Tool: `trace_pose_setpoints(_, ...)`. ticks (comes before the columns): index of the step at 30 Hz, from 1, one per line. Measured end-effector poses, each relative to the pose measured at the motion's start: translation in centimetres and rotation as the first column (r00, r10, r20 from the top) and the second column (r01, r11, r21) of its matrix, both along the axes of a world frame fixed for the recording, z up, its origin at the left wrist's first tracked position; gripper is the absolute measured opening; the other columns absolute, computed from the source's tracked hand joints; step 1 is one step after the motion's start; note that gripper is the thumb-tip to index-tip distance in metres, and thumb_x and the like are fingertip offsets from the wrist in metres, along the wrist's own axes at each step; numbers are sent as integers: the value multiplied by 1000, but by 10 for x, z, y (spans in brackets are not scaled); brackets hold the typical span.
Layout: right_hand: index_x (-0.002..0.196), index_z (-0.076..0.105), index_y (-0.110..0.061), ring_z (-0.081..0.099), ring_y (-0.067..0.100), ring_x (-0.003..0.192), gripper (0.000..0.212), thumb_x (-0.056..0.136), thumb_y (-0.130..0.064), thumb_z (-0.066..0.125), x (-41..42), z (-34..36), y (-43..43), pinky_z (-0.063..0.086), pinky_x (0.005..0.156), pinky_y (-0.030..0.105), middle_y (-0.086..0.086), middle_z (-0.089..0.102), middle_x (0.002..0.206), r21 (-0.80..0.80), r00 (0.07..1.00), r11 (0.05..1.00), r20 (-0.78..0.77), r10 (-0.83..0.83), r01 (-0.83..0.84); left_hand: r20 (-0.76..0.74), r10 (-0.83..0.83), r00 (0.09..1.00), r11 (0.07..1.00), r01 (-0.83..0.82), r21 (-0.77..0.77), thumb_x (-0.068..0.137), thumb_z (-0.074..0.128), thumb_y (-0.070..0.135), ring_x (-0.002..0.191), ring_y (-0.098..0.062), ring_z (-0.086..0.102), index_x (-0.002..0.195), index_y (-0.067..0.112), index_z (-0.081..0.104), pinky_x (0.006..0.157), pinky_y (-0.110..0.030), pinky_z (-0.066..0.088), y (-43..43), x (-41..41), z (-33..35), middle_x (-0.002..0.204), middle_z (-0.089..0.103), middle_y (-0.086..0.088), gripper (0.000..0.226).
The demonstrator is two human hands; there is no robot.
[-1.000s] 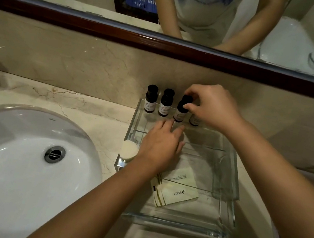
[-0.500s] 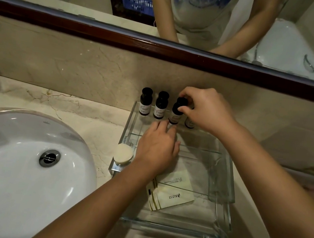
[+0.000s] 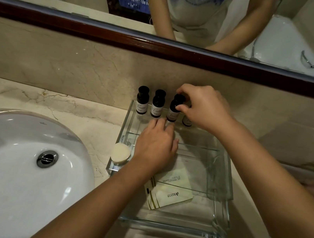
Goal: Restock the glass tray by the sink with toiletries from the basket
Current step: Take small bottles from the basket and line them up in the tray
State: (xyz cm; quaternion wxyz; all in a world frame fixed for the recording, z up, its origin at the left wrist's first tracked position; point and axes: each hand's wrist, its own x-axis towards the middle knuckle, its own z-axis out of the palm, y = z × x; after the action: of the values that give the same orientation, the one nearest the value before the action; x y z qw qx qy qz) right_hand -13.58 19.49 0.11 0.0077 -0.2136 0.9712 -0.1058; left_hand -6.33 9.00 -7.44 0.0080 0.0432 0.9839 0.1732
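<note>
Bottle (image 3: 172, 112) pinched by right hand (image 3: 203, 107), pale label apparently printed, unreadable

Clear glass tray (image 3: 220, 191), glossy bottles (image 3: 142, 101)

Black bottles (image 3: 158, 103) with white labels, cream sachets (image 3: 169, 192) striped gold, white sink (image 3: 12, 168).
</note>
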Motion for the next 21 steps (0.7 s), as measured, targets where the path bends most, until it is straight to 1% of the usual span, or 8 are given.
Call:
trace_pose_setpoints(2, 126, 51, -27, 59, 26, 107, 41, 87, -34, 62, 2, 7, 6, 49, 82, 35, 1, 63, 117, -9, 999, 1000, -35, -2, 2, 9, -11, 1000, 1000, 11, 18, 97, 38, 38, 131, -23, 27, 138, 13, 37, 106, -33, 29, 0, 3, 3, 143, 33, -7, 48)
trace_pose_setpoints(5, 122, 56, -24, 60, 22, 102, 39, 85, -31, 65, 4, 18, 27, 49, 87, 39, 1, 65, 106, -139, 994, 989, -89, -66, 53, -7, -34, 999, 999, 34, 41, 96, 39, 37, 126, -22, 32, 134, 13, 42, 97, -33, 37, -2, 9, 4, 137, 38, -6, 44)
trace_pose_setpoints(8, 115, 62, -18, 60, 18, 99, 33, 83, -27, 68, 5, 12, 52, 45, 85, 28, 1, 67, 101, -218, 984, 963, -47, -174, 160, -4, -110, 994, 993, 110, 45, 97, 37, 39, 125, -19, 33, 137, 17, 40, 90, -33, 43, 2, 11, 3, 136, 39, -1, 46)
trace_pose_setpoints(10, 116, 62, -18, 60, 16, 100, 35, 83, -28, 68, 6, -1, 59, 39, 83, 23, -1, 66, 102, -227, 980, 953, 31, -197, 199, 10, -147, 989, 988, 146, 38, 97, 36, 40, 127, -18, 30, 140, 19, 36, 92, -33, 43, 7, 9, 1, 140, 36, 0, 48)
trace_pose_setpoints(13, 123, 58, -20, 57, 14, 106, 44, 83, -33, 68, 5, -18, 57, 37, 84, 21, -2, 64, 111, -234, 976, 951, 124, -178, 203, 23, -154, 988, 988, 153, 39, 98, 36, 40, 130, -20, 28, 143, 21, 32, 98, -33, 38, 17, 2, -2, 142, 35, -4, 49)
trace_pose_setpoints(16, 127, 55, -19, 56, 14, 109, 49, 82, -33, 69, 1, -27, 51, 40, 89, 21, -1, 63, 115, -265, 976, 944, 141, -163, 196, 26, -136, 990, 990, 135, 37, 98, 35, 39, 132, -21, 28, 144, 21, 30, 101, -34, 36, 27, -5, -5, 142, 37, -7, 50)
trace_pose_setpoints(18, 126, 56, -18, 57, 14, 109, 50, 80, -33, 71, -2, -31, 47, 42, 92, 24, 0, 63, 116, -286, 979, 941, 136, -149, 183, 8, -123, 992, 992, 123, 19, 97, 35, 39, 130, -22, 29, 141, 17, 33, 103, -33, 35, 30, -8, -7, 142, 37, -8, 49)
trace_pose_setpoints(21, 125, 55, -19, 58, 16, 110, 49, 80, -36, 70, -6, -35, 43, 47, 92, 31, 1, 64, 118, -256, 983, 953, 124, -134, 162, -17, -109, 994, 994, 109, 9, 97, 35, 38, 128, -22, 32, 138, 15, 36, 104, -33, 35, 32, -12, -11, 140, 39, -7, 47)
